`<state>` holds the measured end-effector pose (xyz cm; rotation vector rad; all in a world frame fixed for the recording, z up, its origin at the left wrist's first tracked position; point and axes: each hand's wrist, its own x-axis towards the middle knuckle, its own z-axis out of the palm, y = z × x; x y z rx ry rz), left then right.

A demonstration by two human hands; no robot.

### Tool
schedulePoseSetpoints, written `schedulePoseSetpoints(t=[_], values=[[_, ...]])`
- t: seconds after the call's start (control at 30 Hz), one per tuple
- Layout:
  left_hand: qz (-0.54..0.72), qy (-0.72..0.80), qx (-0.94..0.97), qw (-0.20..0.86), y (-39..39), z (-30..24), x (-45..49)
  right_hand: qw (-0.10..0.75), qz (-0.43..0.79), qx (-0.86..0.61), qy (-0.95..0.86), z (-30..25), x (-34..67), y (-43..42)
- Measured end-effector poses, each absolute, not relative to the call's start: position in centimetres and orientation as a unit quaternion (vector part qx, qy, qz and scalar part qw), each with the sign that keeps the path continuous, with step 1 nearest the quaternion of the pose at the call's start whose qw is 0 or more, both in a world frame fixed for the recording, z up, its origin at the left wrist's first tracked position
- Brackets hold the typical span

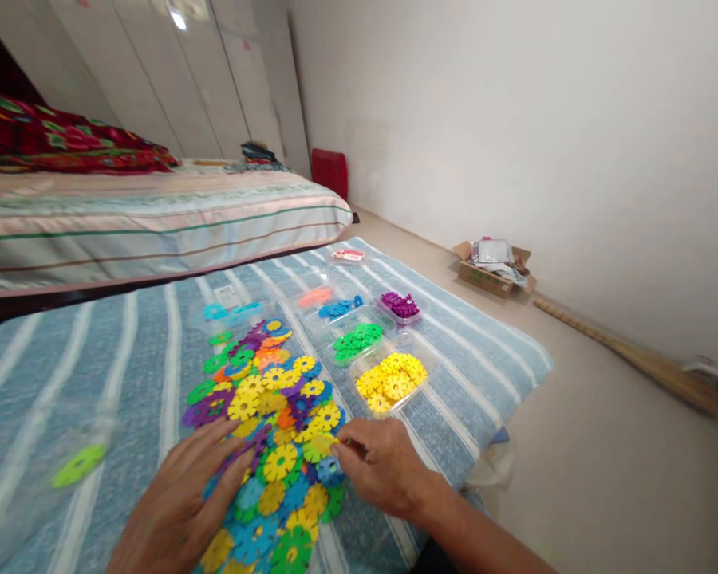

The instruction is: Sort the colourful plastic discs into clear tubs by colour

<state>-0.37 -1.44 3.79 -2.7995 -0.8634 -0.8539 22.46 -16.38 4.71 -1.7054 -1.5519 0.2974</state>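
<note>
Right hand point(383, 466) pinches a yellow plastic snowflake disc point(321, 445) at four o'clock of the multicoloured plastic disc heap point(275, 383); left hand point(179, 494), fingers spread, lies at eight.

Striped blue mat point(472, 359) spread flat on the beige floor point(586, 462)

A loose pile of flower-shaped discs point(275, 399) – yellow, blue, green, purple, orange – lies on the mat's near middle. Just right of it stand clear trays point(416, 396) in a row: yellow discs point(392, 379) nearest, green discs point(357, 340) behind, then blue and orange ones point(329, 303), with purple pieces point(400, 304) in a tray beside them. One lime disc point(79, 465) lies well apart at the left – a small tray point(348, 256) sits at the far edge.
</note>
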Motion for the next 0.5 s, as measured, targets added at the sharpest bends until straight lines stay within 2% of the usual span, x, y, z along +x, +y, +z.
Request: schedulePoseSetpoints(t=[0.33,0.43,0.5], values=[[-0.29,-0.3,-0.908,0.03,-1.6,3.1,-0.4,0.483,0.186,-0.685,-0.512,5.1,25.6,-16.4],[-0.28,-0.309,-0.909,0.014,-1.6,3.0,-0.2,0.477,0.207,-0.7,-0.49,5.4,26.5,-16.1],[-0.271,-0.314,-0.91,0.003,-1.5,3.0,-0.1,0.456,0.164,-0.727,-0.486,5.5,27.1,-16.0]])
